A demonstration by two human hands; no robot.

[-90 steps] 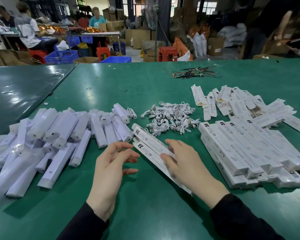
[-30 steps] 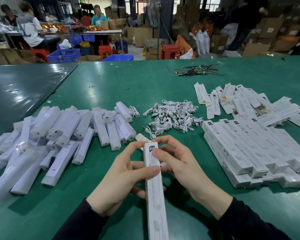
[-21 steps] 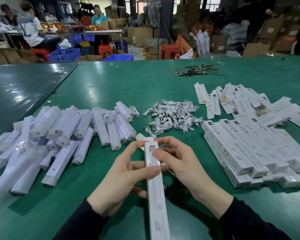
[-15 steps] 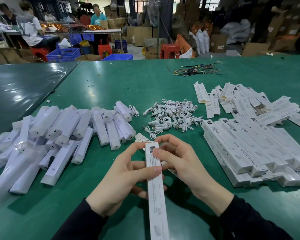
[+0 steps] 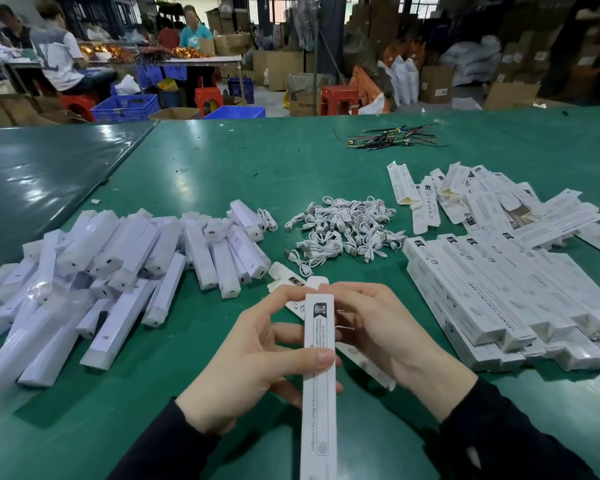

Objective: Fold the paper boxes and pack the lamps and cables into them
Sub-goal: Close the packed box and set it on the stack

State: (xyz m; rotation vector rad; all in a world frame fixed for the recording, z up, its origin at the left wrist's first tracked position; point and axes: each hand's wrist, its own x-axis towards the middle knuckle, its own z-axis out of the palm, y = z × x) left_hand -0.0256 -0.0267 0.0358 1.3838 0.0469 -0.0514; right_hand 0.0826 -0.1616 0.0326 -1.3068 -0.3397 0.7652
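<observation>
In the lower centre of the frame I hold a long, narrow white paper box point(image 5: 318, 393) upright above the green desk point(image 5: 222, 161), my left hand point(image 5: 257, 358) gripping it with the thumb across its face and my right hand point(image 5: 378, 334) curled round its far end; its side print reads "LED Long Induction". Compared with half a second ago the grip and the box sit the same. Beyond lie wrapped lamps point(image 5: 118, 265) at left, white cables point(image 5: 343, 230) at centre and flat boxes point(image 5: 499, 271) at right.
</observation>
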